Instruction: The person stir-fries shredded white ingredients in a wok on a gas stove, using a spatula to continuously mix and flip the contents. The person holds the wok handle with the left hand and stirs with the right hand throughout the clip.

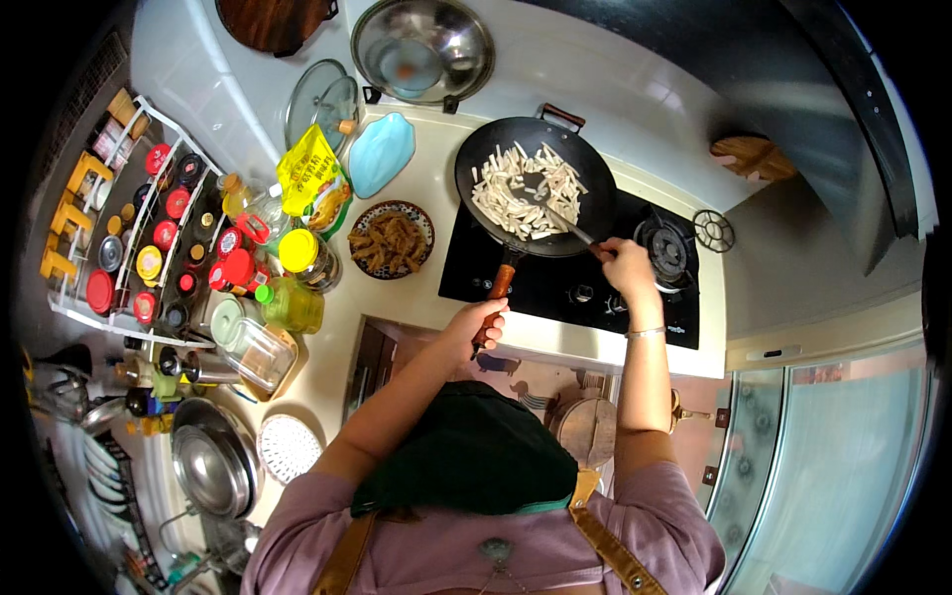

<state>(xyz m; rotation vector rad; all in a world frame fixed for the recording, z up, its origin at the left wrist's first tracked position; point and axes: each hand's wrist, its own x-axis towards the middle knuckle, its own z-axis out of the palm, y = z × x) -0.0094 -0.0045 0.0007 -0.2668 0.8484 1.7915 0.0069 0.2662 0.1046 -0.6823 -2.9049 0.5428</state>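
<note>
My left hand [480, 326] grips the wooden handle of a black wok [595, 204] on the left side of the gas cooktop [543, 294]. With my right hand [625, 260] I hold a spatula [569, 224] by its handle; its head rests among pale sliced strips of food [506, 201] in the wok. The strips lie in a rough ring around the dark middle of the pan. Left of the wok stands a patterned plate [427, 245] of brown cooked pieces [390, 242].
A blue leaf-shaped dish [381, 155], a yellow seasoning bag [316, 178] and a yellow-lidded jar [300, 253] stand left of the plate. Racks of lidded jars [163, 234] line the far left. A second burner [663, 249] is at the right. A steel wok [472, 44] leans on the wall.
</note>
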